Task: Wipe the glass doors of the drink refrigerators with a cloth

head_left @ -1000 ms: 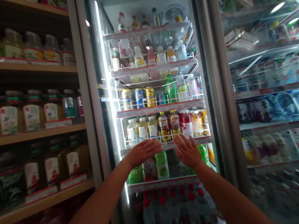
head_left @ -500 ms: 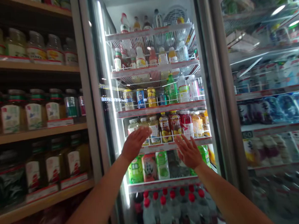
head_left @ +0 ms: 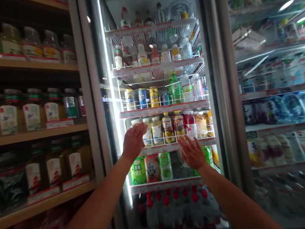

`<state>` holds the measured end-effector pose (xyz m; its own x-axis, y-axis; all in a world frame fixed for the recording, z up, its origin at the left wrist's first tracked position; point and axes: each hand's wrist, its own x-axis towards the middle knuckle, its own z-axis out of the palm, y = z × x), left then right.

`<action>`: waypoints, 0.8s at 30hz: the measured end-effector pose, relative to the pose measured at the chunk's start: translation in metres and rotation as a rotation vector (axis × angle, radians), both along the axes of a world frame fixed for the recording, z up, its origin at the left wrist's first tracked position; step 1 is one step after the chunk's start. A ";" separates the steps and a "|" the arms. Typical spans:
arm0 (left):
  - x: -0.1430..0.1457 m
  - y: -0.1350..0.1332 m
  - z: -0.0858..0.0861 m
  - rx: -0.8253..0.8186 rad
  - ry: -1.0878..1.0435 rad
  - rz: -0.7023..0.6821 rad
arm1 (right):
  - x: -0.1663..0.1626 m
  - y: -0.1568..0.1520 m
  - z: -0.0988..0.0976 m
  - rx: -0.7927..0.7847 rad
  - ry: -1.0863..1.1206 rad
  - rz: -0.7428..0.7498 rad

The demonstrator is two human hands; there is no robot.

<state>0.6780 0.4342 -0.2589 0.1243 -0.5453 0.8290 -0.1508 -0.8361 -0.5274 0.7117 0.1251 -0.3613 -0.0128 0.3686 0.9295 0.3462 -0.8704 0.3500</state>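
An open drinks fridge stands in front of me, its wire shelves point(head_left: 164, 109) full of bottles and cans. My left hand point(head_left: 133, 142) is raised with fingers stretched out, in front of the pale bottles point(head_left: 153, 129) at the left end of the fourth shelf. My right hand point(head_left: 192, 151) is open too, fingers spread, at the front rail of that shelf, below a red bottle point(head_left: 191, 125) and an orange one point(head_left: 201, 124). Neither hand holds anything. Green and pink cartons point(head_left: 151, 168) stand on the shelf below, between my forearms.
The fridge's glass door point(head_left: 102, 96) stands open at the left. Wooden shelves point(head_left: 40, 133) with jars run along the left wall. A second, shut fridge point(head_left: 274, 97) with bottles is at the right. Red-capped bottles point(head_left: 175, 204) fill the bottom shelf.
My left hand has risen and moved left, from in front of the cartons up to the pale bottles on the shelf above. My right hand has stayed nearly where it was.
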 end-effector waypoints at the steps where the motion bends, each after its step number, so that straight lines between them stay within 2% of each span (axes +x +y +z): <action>1: 0.002 -0.003 -0.004 -0.012 -0.001 -0.014 | 0.000 0.000 0.000 0.000 0.006 0.000; 3: 0.002 -0.008 -0.024 0.174 0.041 -0.086 | 0.000 -0.001 0.000 -0.002 0.009 -0.003; 5: 0.000 -0.012 -0.046 0.523 0.137 -0.190 | 0.001 -0.001 0.000 -0.005 0.008 -0.008; 7: -0.003 -0.014 -0.050 0.729 0.214 -0.241 | 0.001 -0.001 0.001 -0.009 0.006 -0.010; 8: -0.003 -0.016 -0.043 0.718 0.220 -0.237 | 0.001 -0.001 0.001 -0.010 0.006 -0.009; 9: -0.003 -0.018 -0.032 0.633 0.199 -0.217 | 0.001 -0.001 0.002 -0.009 0.007 -0.008; 12: 0.003 -0.031 0.002 0.209 0.060 -0.140 | 0.000 -0.001 0.002 0.001 0.008 -0.001; 14: 0.009 -0.042 0.005 0.055 -0.007 -0.115 | 0.000 -0.001 0.002 0.002 0.012 0.006; 15: 0.011 -0.047 -0.003 0.076 -0.013 -0.119 | 0.000 -0.001 0.001 0.003 0.014 0.011; 16: 0.012 -0.051 -0.015 0.165 0.004 -0.136 | 0.001 0.000 0.001 0.007 0.012 0.018; 18: 0.011 -0.055 -0.045 0.483 0.092 -0.222 | 0.000 0.002 0.000 0.033 0.009 0.038; 20: 0.008 -0.056 -0.070 0.699 0.212 -0.303 | -0.003 0.005 0.001 0.067 0.028 0.061; 21: 0.006 -0.057 -0.078 0.708 0.263 -0.327 | -0.007 0.006 0.002 0.084 0.052 0.076; 22: 0.004 -0.060 -0.083 0.648 0.306 -0.339 | -0.012 0.007 0.004 0.103 0.086 0.096; 24: -0.002 -0.070 -0.083 0.400 0.361 -0.361 | -0.026 0.008 0.008 0.137 0.184 0.173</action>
<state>0.6760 0.3640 -0.3423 0.1087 -0.8628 0.4937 -0.6117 -0.4496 -0.6510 0.6861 0.1330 -0.3537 0.1091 0.2467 0.9629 0.5401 -0.8279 0.1509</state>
